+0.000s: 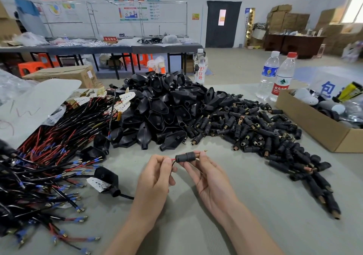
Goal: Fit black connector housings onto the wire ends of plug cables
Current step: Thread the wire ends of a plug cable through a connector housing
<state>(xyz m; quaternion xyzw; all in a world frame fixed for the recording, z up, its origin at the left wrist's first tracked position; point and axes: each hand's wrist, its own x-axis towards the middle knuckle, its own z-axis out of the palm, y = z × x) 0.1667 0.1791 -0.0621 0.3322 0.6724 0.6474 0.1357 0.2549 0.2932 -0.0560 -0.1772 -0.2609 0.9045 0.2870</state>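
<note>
Pinched between thumb and fingertips of the right hand (208, 178), a housing (185, 157) is being held level above the table (235, 205), probably so that its rear opening is being faced toward the left hand (155, 178). Stock is being laid out within easy reach on the table: a heap of shells (161, 109) in the middle, cables (45, 156) fanned at the left with terminals toward the worker, and loose housings (265, 135) spread at the right. Red and black wires (172, 161) are being gripped by the left fingertips close behind the housing, likely so that they are being held stiff while fed in. A copper tip (197, 154) is being left exposed at the housing's far end, which suggests the wires are nearly seated.
</note>
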